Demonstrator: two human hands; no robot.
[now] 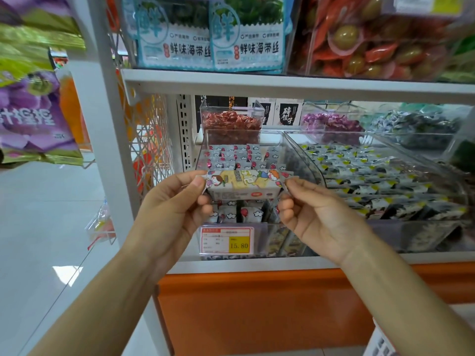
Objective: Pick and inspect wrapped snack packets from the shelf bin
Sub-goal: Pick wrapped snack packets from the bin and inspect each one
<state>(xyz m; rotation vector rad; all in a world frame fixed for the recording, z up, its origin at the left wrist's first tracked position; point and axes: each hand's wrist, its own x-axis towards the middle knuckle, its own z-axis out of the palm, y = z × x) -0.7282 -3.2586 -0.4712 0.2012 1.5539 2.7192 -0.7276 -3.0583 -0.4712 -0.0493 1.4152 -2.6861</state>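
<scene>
Working at the clear shelf bin [272, 134], which is sitting at twelve o'clock ahead of us with rows of cloud-printed packets in it, we are stretching one wrapped snack packet [244, 185] between both hands. The packet is hanging level just in front of the bin's open mouth, apart from the ones inside. Our left hand [174, 209] is gripping from eight o'clock of the packet and our right hand [316, 217] from four o'clock. The fingers [199, 182] of each hand are pinching a crimped end, thumb above and forefinger below, while the rest are curling loosely underneath.

We are judging that the inspection is going best with the pinch out on the sealed ends, so the printed face is showing whole. A light, even pull should be flattening the wrapper without tearing a seam. Tilting it toward us and then rolling it over should be showing the back, and staying over the bin means a slip is dropping it home.

Around us, a pale glossy floor [51, 227] is spreading at nine o'clock. The white shelf [257, 264] is carrying the bins, with an orange base panel [257, 317] at six o'clock. A neighbouring bin [385, 235] of dark wrapped packets is sitting at three o'clock, and a price tag [227, 240] is hanging at six o'clock of the packet.
</scene>
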